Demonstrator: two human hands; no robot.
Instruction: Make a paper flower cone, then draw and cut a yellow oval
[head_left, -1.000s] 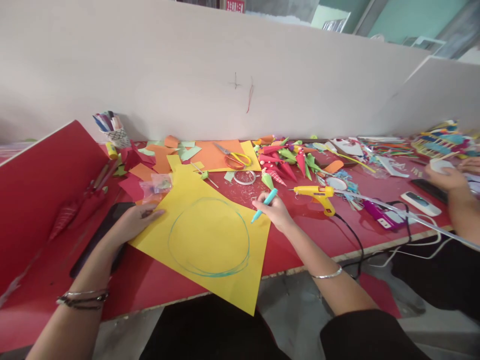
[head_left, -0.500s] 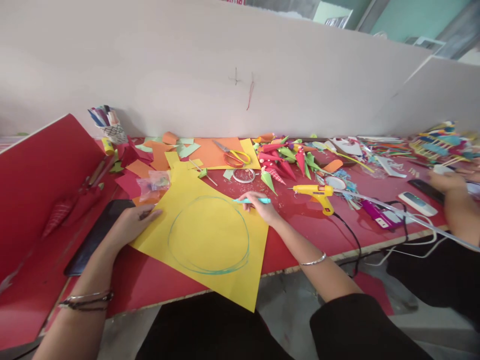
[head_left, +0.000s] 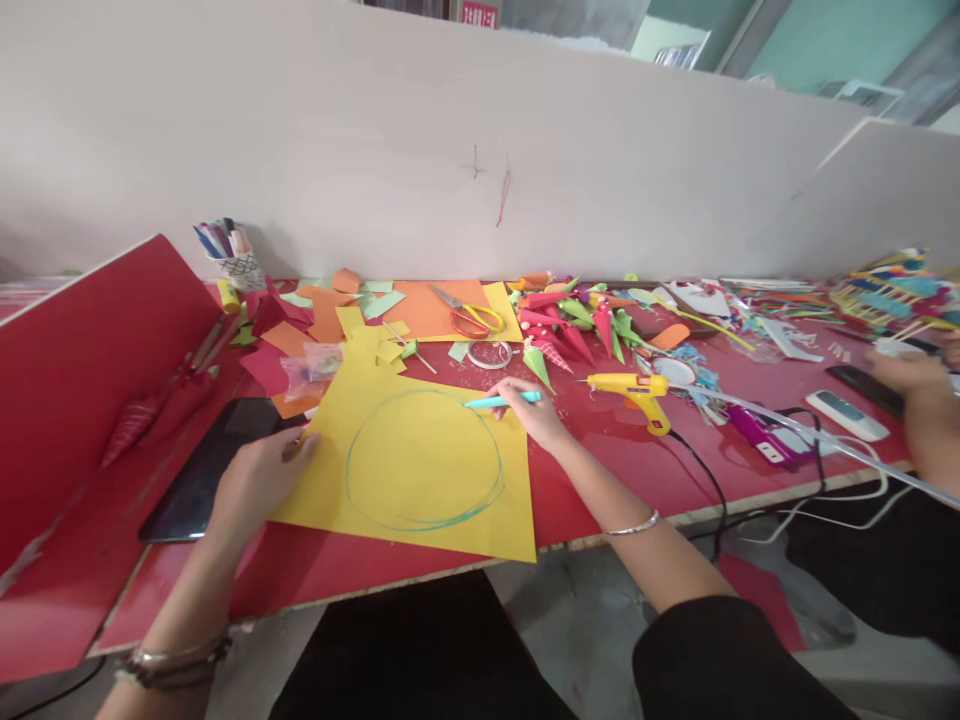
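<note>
Your right grip (head_left: 535,413): teal marker (head_left: 485,403), pinched. Left grip (head_left: 261,472): at yellow paper (head_left: 424,460), closure unclear; slippage could spoil your stroke.

On the table (head_left: 322,565) lies the paper sheet (head_left: 424,465), the left hand (head_left: 259,475) at its left edge, the right hand (head_left: 531,412) at its far right part. Behind it are scissors (head_left: 465,308). 1 phone (head_left: 195,470) lies left, perhaps partly below the left hand; 1 glue gun (head_left: 630,386) lies right.
</note>
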